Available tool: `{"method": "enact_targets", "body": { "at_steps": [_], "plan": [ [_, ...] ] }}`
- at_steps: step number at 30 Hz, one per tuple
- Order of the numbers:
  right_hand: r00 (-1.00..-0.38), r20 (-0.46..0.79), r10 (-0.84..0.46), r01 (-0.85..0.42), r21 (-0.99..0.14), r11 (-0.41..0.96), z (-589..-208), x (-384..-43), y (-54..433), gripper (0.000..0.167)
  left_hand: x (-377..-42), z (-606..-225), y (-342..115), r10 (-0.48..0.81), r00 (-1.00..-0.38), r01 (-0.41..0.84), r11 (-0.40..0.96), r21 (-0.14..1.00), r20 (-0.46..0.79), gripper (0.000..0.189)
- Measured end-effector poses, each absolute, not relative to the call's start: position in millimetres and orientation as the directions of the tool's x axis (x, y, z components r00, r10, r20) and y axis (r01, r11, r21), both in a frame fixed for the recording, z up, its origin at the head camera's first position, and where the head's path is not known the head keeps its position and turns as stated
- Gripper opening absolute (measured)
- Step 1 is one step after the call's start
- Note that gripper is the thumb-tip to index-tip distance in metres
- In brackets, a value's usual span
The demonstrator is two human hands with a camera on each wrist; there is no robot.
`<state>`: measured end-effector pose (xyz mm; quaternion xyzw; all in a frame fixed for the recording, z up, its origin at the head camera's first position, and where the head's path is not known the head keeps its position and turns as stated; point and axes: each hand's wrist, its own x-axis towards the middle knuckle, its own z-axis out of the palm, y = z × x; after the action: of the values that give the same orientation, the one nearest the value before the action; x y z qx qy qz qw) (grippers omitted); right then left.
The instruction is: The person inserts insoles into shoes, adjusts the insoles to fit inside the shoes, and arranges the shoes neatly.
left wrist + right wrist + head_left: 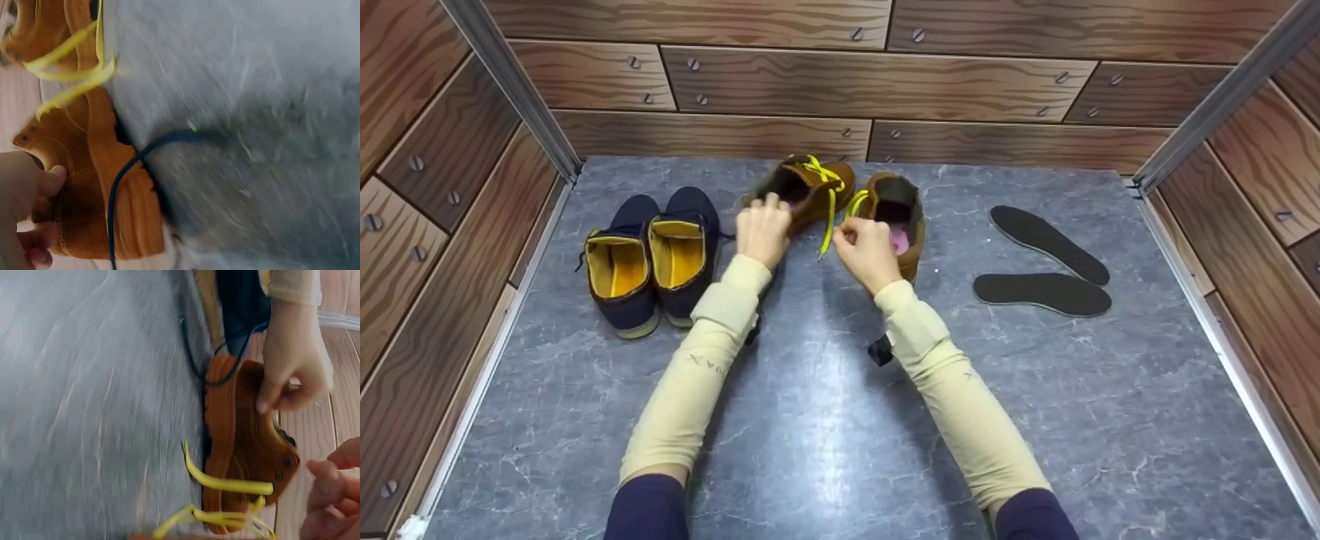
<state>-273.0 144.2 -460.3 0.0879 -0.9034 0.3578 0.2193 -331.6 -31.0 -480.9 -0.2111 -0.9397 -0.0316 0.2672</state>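
Observation:
A brown shoe point(846, 178) with yellow laces point(831, 214) lies angled at the back of the floor, its toe to the right. My left hand point(763, 229) grips its collar near the heel; the right wrist view shows the left thumb point(269, 396) pressed on the outside of the collar. Beside it stands a second brown shoe point(913, 262), with a pink insole point(899, 240) inside. My right hand point(870, 251) hovers between the two shoes, close to the lace ends, its fingers point(326, 486) loosely curled around nothing.
A pair of navy shoes point(619, 292) with yellow lining stands at the left, one dark lace trailing towards the brown shoe. Two dark insoles point(1050, 244) lie flat on the grey floor point(825, 420) at the right. Wood-patterned walls point(877, 82) close off three sides.

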Motion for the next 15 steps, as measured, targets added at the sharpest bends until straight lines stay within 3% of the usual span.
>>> {"method": "enact_targets", "body": {
  "at_steps": [3, 7, 12, 15],
  "plan": [
    [-0.951, 0.307, 0.024, -0.204, -0.687, 0.698, -462.2, -276.7, 136.4, 0.033, -314.8, -478.7, -13.2, 0.439, -0.693, 0.461, 0.880, -0.117, 0.571, 0.013],
    [-0.989, 0.118, 0.087, -0.027, -0.730, 0.683, -462.9, -280.4, 131.1, 0.049, -291.1, -481.7, 5.6, 0.481, -0.615, 0.509, 0.847, -0.151, 0.625, 0.017],
    [-0.995, 0.032, 0.091, 0.039, -0.723, 0.689, -463.6, -280.8, 131.6, 0.045, -264.7, -488.4, 11.0, 0.474, -0.608, 0.505, 0.850, -0.150, 0.637, 0.027],
    [-0.996, 0.032, 0.081, 0.035, -0.705, 0.708, -463.6, -279.3, 134.1, 0.037, -252.3, -489.5, 12.1, 0.494, -0.595, 0.507, 0.843, -0.180, 0.634, 0.020]
  ]
}}
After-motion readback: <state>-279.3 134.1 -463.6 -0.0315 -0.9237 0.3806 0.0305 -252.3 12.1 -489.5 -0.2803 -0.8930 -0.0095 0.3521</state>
